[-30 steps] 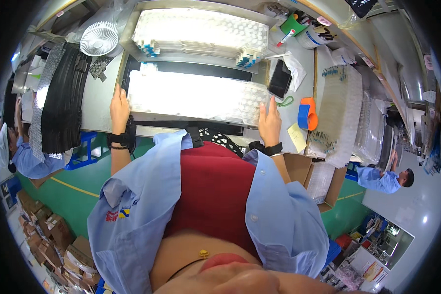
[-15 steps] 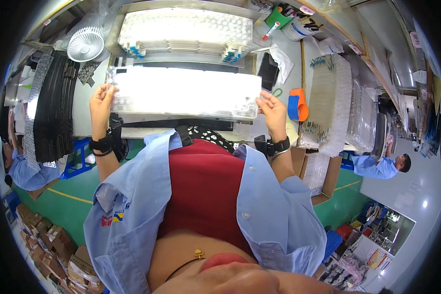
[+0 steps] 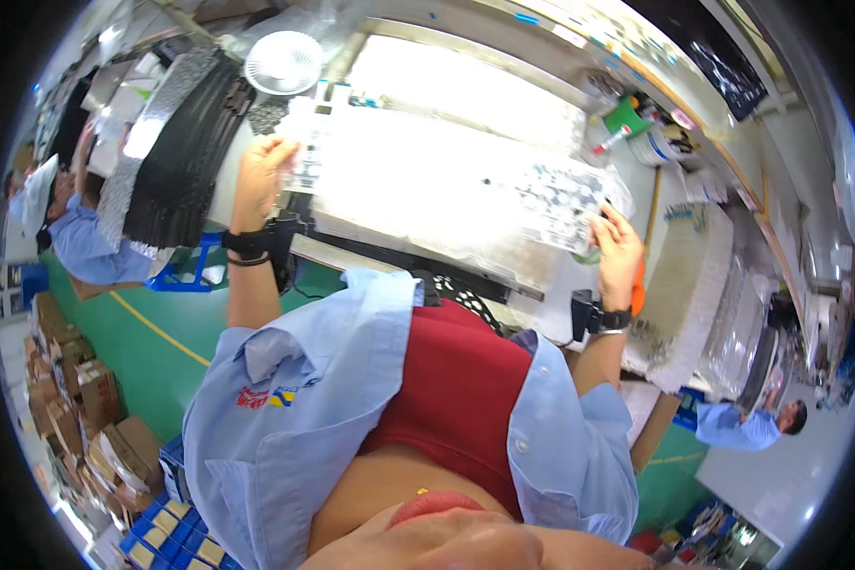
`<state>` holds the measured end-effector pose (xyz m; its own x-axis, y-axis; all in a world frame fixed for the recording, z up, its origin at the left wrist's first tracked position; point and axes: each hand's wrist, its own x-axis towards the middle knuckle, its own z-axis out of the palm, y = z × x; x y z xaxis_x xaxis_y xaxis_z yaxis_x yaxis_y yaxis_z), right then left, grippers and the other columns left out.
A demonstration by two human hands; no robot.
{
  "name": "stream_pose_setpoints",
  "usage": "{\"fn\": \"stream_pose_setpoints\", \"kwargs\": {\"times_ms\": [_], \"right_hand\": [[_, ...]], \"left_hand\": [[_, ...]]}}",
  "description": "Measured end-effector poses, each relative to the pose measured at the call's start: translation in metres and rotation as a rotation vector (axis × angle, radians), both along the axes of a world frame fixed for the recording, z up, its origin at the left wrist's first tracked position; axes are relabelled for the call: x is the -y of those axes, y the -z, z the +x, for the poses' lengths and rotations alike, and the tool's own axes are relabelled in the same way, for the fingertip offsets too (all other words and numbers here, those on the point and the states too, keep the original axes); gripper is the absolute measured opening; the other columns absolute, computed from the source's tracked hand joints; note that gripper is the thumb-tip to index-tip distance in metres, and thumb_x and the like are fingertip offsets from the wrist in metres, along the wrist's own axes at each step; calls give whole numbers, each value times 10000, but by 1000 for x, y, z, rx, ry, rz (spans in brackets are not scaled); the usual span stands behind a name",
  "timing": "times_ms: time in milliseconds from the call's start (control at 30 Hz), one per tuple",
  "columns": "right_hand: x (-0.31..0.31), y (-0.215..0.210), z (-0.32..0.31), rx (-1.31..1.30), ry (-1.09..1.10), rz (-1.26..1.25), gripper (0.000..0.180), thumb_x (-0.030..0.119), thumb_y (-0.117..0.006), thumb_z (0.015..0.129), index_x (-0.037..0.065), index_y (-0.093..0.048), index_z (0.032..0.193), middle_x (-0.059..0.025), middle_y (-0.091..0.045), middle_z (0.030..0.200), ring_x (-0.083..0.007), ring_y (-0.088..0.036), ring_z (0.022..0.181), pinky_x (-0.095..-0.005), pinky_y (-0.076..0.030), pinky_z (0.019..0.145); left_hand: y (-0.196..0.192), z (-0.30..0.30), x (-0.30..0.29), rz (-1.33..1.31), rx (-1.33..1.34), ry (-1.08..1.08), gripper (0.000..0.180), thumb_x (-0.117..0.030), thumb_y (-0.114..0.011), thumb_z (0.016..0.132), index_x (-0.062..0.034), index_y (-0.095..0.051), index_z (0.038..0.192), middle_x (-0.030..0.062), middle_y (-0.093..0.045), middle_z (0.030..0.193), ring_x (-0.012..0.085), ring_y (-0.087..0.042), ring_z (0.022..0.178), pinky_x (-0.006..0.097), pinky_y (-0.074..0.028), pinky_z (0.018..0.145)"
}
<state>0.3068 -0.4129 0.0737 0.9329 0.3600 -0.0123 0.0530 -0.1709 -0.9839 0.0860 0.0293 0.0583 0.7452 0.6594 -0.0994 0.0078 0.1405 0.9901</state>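
Note:
I hold a wide clear plastic tray (image 3: 446, 185) lifted up in front of me, tilted and glaring under the light. My left hand (image 3: 261, 176) grips its left end, my right hand (image 3: 617, 252) grips its right end. Both wrists carry black bands. Behind the tray lies the white workbench (image 3: 551, 285), with another pale tray (image 3: 465, 85) farther back. The tray hides most of the bench surface beneath it.
A stack of black trays (image 3: 176, 161) and a small white fan (image 3: 283, 62) stand at the left. Pale tray stacks (image 3: 693, 285) sit at the right, green and orange tools near them. Co-workers in blue sit at left (image 3: 81, 237) and lower right (image 3: 746, 423). Cardboard boxes (image 3: 76, 399) line the green floor.
The tray has come up off the bench and closer to me, tilting, with both hands still gripping its ends. The view has swung to the right.

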Motion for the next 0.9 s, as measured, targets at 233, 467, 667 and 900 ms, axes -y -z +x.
{"fn": "stream_pose_setpoints", "kwargs": {"times_ms": [233, 467, 667, 900], "right_hand": [[16, -1, 24, -18, 56, -9, 336, 26, -575, 860, -45, -520, 1183, -58, -641, 902, -67, -565, 749, -191, -437, 643], [29, 6, 33, -53, 75, 32, 350, 60, -588, 861, -37, -509, 1188, -76, -649, 933, -82, -587, 794, -207, -448, 700], [40, 5, 36, -38, 77, 22, 357, 51, -594, 856, -45, -502, 1188, -74, -650, 932, -81, -581, 784, -210, -454, 711], [56, -7, 36, 46, 95, 28, 399, -9, -638, 802, -53, -506, 1176, -66, -654, 855, -87, -585, 758, -205, -455, 702]], "left_hand": [[-16, 9, 18, -220, 49, 49, 147, -84, -600, 844, 26, -636, 934, 23, -629, 787, 61, -565, 677, 186, -453, 612], [-27, 14, 28, -257, 63, 115, 181, -98, -570, 876, 55, -618, 959, 39, -623, 796, 73, -565, 646, 194, -459, 598], [-33, 18, 35, -231, 25, 140, 187, -94, -565, 880, 47, -617, 992, 35, -626, 822, 67, -558, 658, 192, -449, 604], [-39, 24, 35, 149, 122, 205, 185, -3, -579, 839, 25, -593, 1022, 65, -645, 939, 100, -597, 856, 220, -471, 784]]}}
